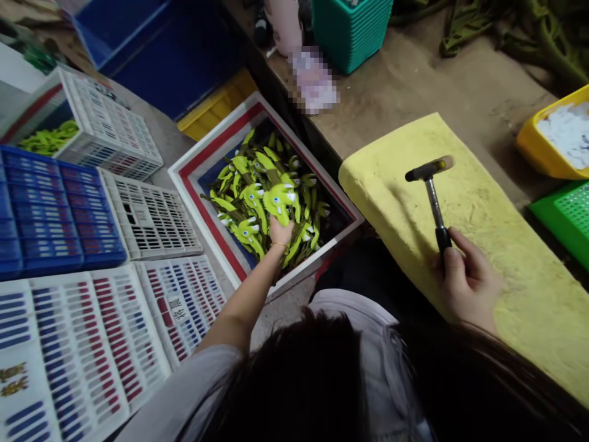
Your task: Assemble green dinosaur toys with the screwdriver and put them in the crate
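My left hand [281,233] reaches down into a white crate [196,161] with a red band, heaped with green toy dinosaurs [243,230]. It grips one lime-green toy dinosaur [278,201] with a blue eye and white horns; the fingertips are hidden by the toy. Over on the right, my right hand [469,279] is closed round the black grip of a small double-faced mallet [433,199]. The mallet stands head up, with one dark face and one tan face, above a thick yellow pad [460,162].
Stacked white crates [69,344] and a blue crate [59,212] line the left side. Teal stacked baskets [352,34] stand on the brown table [416,80]. A yellow bin [536,144] of white pieces and a green basket [564,212] are at right.
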`<state>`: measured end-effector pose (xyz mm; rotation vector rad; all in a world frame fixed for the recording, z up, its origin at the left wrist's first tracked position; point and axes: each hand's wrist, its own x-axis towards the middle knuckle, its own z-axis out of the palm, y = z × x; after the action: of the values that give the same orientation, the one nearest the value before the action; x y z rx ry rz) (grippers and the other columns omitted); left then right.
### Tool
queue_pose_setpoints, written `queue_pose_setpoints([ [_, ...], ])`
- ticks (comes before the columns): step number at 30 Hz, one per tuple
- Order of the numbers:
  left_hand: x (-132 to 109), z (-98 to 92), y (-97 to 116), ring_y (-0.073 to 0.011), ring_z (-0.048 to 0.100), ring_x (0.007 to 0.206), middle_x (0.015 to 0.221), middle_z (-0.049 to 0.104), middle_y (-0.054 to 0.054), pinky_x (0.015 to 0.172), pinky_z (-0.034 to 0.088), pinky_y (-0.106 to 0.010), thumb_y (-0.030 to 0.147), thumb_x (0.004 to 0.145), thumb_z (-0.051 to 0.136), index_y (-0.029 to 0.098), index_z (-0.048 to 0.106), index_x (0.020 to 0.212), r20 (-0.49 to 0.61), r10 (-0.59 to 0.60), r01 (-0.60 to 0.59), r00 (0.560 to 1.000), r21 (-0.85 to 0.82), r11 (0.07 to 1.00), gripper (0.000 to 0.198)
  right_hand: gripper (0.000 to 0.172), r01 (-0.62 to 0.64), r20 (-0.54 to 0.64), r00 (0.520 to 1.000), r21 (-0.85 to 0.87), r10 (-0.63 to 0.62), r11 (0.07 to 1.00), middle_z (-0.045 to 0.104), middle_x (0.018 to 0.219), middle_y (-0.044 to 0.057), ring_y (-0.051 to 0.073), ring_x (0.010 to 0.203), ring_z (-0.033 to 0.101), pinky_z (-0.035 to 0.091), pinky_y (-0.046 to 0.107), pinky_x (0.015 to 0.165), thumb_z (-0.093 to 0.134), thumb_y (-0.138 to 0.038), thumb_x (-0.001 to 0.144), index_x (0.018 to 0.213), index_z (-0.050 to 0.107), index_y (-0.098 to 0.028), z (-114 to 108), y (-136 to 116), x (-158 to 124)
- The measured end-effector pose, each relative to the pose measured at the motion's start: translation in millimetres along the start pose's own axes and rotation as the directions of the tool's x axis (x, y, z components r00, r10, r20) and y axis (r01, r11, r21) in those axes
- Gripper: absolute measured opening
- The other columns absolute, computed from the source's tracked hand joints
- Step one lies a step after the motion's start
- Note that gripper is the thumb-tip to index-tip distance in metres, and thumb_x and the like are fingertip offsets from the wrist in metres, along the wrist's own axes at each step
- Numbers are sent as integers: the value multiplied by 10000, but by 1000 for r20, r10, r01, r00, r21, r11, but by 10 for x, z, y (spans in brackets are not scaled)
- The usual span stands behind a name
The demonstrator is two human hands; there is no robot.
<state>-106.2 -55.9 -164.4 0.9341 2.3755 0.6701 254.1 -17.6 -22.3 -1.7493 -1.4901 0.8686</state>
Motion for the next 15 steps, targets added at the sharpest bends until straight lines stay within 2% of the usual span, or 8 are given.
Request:
queue_pose_setpoints([
  [3, -10, 356, 38, -226, 605, 1076, 1246, 586, -102, 909, 537, -442, 371, 937, 574, 157, 563, 1241, 80, -39, 40, 996, -4, 999, 372, 433, -24, -32, 999, 34, 25, 999, 622, 666, 45, 183, 492, 550, 478, 383, 515, 598, -446, 831, 1226, 658, -279, 5, 19, -14],
  [6, -109, 525, -82, -225, 606, 1076, 1246, 587, -102, 909, 537, -443, 370, 939, 571, 157, 560, 1244, 153, -105, 98, 983, 55, 994, 373, 434, -54, -36, 998, 53, 56, 997, 619, 661, 45, 172, 487, 538, 478, 376, 520, 600, -449, 834, 1229, 654, -277, 5, 0, -11],
  [11, -443, 513, -559, -227, 608, 1080, 1237, 588, -101, 896, 541, -429, 367, 918, 606, 163, 560, 1243, 193, -253, 210, 948, 217, 953, 387, 422, -81, 10, 997, 52, 80, 995, 609, 671, 35, 182, 514, 539, 496, 403, 553, 574, -431, 854, 1230, 646, -254, 29, -29, -3],
  [13, -549, 498, -730, -226, 609, 1077, 1236, 589, -100, 896, 542, -427, 368, 920, 603, 163, 562, 1240, 214, -245, 190, 946, 248, 950, 382, 415, -69, 12, 998, 61, 69, 996, 602, 675, 30, 186, 524, 544, 484, 398, 538, 570, -419, 859, 1230, 642, -249, 41, -23, -3],
  [15, -591, 492, -844, -224, 609, 1072, 1235, 590, -99, 894, 543, -426, 371, 924, 596, 165, 567, 1234, 241, -181, 120, 953, 248, 961, 373, 408, -54, 22, 998, 85, 53, 995, 601, 682, 26, 176, 518, 539, 475, 388, 532, 570, -414, 864, 1226, 642, -241, 41, -20, 3],
])
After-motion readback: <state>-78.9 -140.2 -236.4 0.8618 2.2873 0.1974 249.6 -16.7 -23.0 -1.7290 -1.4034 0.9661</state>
